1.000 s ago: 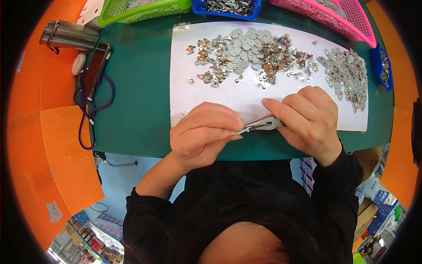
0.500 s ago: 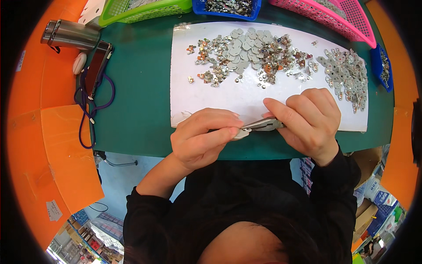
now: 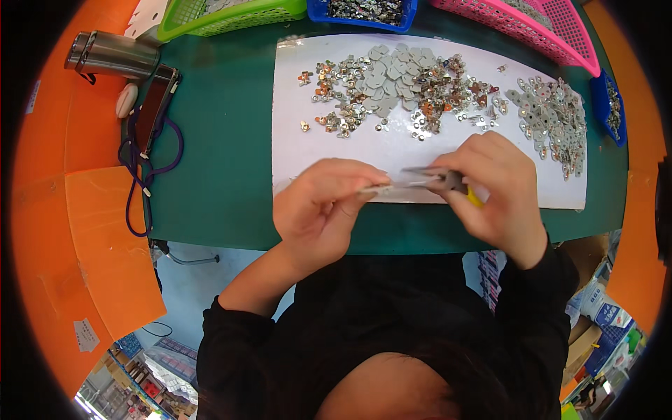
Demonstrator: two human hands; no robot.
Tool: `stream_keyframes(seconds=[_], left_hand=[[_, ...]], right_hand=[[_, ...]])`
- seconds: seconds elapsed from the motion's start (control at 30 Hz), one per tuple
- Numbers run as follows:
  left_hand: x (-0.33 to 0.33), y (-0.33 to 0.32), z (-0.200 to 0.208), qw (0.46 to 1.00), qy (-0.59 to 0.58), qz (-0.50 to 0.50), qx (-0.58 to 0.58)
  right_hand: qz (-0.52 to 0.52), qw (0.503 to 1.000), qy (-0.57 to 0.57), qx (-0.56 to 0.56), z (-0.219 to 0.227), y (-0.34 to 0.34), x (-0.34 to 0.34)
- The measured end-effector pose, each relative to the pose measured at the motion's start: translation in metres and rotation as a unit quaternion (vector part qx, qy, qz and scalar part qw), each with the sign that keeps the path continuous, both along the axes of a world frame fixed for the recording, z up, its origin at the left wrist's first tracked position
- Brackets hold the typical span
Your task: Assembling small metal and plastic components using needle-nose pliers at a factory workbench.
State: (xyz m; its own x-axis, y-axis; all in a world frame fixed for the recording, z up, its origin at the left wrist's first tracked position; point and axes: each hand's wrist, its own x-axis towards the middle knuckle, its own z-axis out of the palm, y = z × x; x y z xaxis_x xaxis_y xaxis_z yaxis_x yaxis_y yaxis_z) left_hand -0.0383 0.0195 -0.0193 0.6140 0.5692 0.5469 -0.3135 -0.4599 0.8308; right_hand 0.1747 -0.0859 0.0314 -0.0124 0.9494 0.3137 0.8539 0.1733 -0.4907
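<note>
My left hand pinches a small flat grey metal piece between thumb and fingers over the near edge of the white board. In my right hand are pliers with a yellow handle, their jaws parted and pointing at the grey piece. Motion smears the jaw tips, so I cannot tell whether they touch it. Beyond my hands lie a pile of flat grey plates, loose small metal fittings in silver and copper tones, and a heap of grey plates with fittings on them at the right.
Along the far edge stand a green basket, a blue bin and a pink basket. Another blue bin sits far right. At left are a steel flask, a phone and a purple cord on the green table.
The plier jaws have opened and drawn back from the grey piece. My right hand has turned, baring the yellow handle. My left hand has shifted slightly and still pinches the piece.
</note>
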Motion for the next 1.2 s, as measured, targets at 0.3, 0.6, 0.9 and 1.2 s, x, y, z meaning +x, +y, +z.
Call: stream_keyframes(seconds=[0.3, 0.6, 0.9, 1.2], left_hand=[[-0.006, -0.002, 0.014, 0.994, 0.048, -0.068, -0.075], [-0.008, 0.002, 0.015, 0.997, 0.055, -0.051, 0.007], [-0.002, -0.021, 0.017, 0.990, 0.024, 0.051, -0.127], [0.002, 0.010, 0.033, 0.959, 0.111, -0.028, -0.260]], right_hand=[[0.148, 0.748, 0.438, -0.477, 0.022, 0.017, 0.016], [0.142, 0.678, 0.485, -0.534, 0.018, 0.019, 0.019], [0.154, 0.821, 0.314, -0.451, 0.012, 0.011, 0.010], [0.076, 0.949, 0.091, -0.291, 0.041, 0.012, 0.025]])
